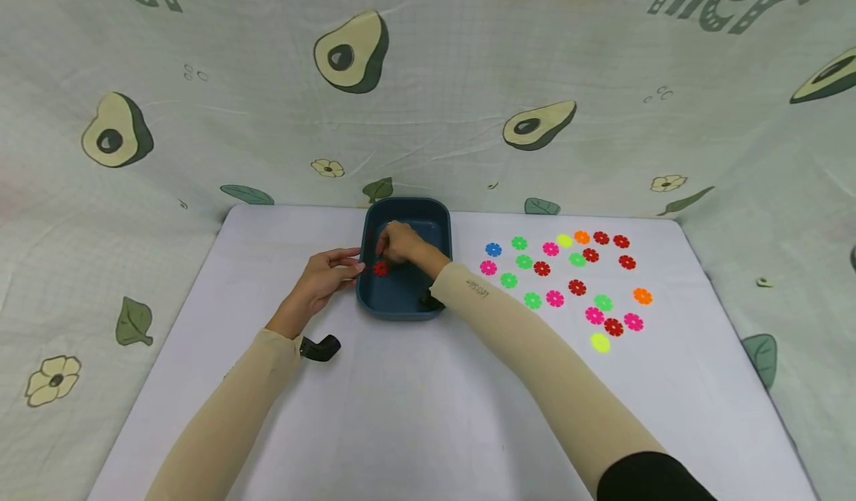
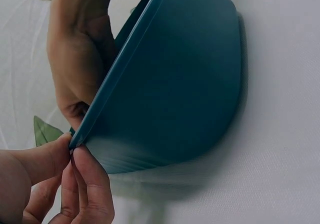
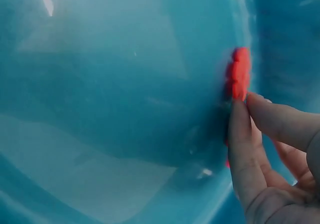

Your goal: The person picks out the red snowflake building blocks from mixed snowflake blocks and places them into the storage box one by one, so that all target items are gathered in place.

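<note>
Inside the blue tray point(image 1: 408, 291), at my right fingertips: a red flower-shaped piece point(image 3: 240, 74), seen edge-on from my right wrist, close to the wall on my left hand's side.
Right hand point(image 1: 405, 244): thumb and fingertips nearly together, pinching the piece's near edge.
Left hand point(image 1: 321, 284): thumb and fingers closed up on the tray's rim, one each side, just left of my right hand.
Red sliver point(image 3: 227, 162) below my right fingers: couldn't tell if it was a separate piece, sorry.
Feel of the red piece: looked thin and probably super light, stiffish with maybe a bit of give. Didn't strike me as fragile, though I figured a smooth face could slide.
Where to grab it: by the notched edge, I'd say, since flat on the floor it'd likely be a pain to get a nail under.
Tray: shiny, seemed light and stiff, so it'd probably skid if nudged; the rim looked like the best hold.
Loose discs point(image 1: 577, 288) right of my right hand: scattered flat on the white table point(image 1: 414, 427), similar thin flower shapes, several colours.
</note>
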Demonstrator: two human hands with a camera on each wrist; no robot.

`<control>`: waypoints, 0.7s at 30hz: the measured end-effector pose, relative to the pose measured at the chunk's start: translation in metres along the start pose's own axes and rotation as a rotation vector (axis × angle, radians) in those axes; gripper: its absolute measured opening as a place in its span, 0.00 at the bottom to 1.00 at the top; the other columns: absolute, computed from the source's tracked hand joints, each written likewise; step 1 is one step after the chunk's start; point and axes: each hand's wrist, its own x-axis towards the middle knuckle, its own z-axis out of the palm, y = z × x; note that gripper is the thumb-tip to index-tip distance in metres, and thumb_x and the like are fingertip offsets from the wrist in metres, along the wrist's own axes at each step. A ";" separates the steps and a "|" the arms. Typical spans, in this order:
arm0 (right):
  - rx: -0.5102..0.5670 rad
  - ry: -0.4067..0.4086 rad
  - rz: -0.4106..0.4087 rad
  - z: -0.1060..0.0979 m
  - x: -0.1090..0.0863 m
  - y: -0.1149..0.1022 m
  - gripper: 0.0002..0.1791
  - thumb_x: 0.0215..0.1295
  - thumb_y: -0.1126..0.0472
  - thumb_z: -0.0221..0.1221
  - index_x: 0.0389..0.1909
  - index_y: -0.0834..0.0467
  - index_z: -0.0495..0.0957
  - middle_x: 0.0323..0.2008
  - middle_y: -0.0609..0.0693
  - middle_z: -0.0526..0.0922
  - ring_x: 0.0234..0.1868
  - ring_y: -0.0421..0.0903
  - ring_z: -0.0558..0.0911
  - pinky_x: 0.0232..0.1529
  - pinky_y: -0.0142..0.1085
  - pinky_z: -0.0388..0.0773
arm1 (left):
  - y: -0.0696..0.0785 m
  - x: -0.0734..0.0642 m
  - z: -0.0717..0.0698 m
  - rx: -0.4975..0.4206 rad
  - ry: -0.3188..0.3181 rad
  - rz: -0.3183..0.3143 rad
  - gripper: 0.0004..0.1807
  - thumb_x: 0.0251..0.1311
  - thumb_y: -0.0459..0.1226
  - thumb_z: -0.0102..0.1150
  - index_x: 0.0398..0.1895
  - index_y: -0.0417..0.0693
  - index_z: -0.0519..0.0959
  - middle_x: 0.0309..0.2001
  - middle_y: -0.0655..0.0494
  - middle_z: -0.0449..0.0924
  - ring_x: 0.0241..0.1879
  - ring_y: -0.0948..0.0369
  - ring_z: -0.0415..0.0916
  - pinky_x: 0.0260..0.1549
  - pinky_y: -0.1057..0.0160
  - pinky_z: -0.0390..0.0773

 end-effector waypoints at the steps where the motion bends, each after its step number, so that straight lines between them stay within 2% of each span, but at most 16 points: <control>1: 0.014 0.013 -0.003 -0.002 -0.004 -0.001 0.09 0.65 0.74 0.63 0.40 0.63 0.90 0.40 0.56 0.89 0.39 0.46 0.82 0.42 0.34 0.81 | 0.000 0.000 0.000 0.001 -0.002 0.001 0.30 0.73 0.27 0.63 0.76 0.34 0.69 0.46 0.54 0.77 0.35 0.70 0.79 0.36 0.73 0.83; 7: 0.052 0.082 -0.027 -0.023 -0.025 -0.005 0.09 0.65 0.75 0.67 0.43 0.65 0.89 0.40 0.58 0.89 0.35 0.44 0.81 0.36 0.31 0.78 | 0.000 -0.001 -0.001 -0.002 -0.016 0.003 0.30 0.73 0.28 0.63 0.76 0.32 0.68 0.47 0.53 0.77 0.36 0.70 0.80 0.38 0.72 0.84; 14: 0.080 0.083 -0.049 -0.058 -0.055 -0.004 0.13 0.61 0.76 0.69 0.47 0.66 0.88 0.39 0.56 0.86 0.41 0.49 0.83 0.42 0.35 0.82 | 0.000 -0.001 0.000 0.010 -0.022 0.001 0.31 0.73 0.28 0.62 0.77 0.33 0.67 0.47 0.55 0.76 0.37 0.70 0.80 0.41 0.71 0.84; 21: 0.155 0.100 -0.077 -0.093 -0.100 0.014 0.14 0.64 0.76 0.66 0.50 0.69 0.86 0.39 0.57 0.84 0.43 0.53 0.85 0.46 0.40 0.84 | -0.001 -0.001 0.000 0.036 0.000 -0.008 0.31 0.73 0.29 0.63 0.77 0.34 0.68 0.48 0.54 0.76 0.36 0.70 0.80 0.40 0.72 0.84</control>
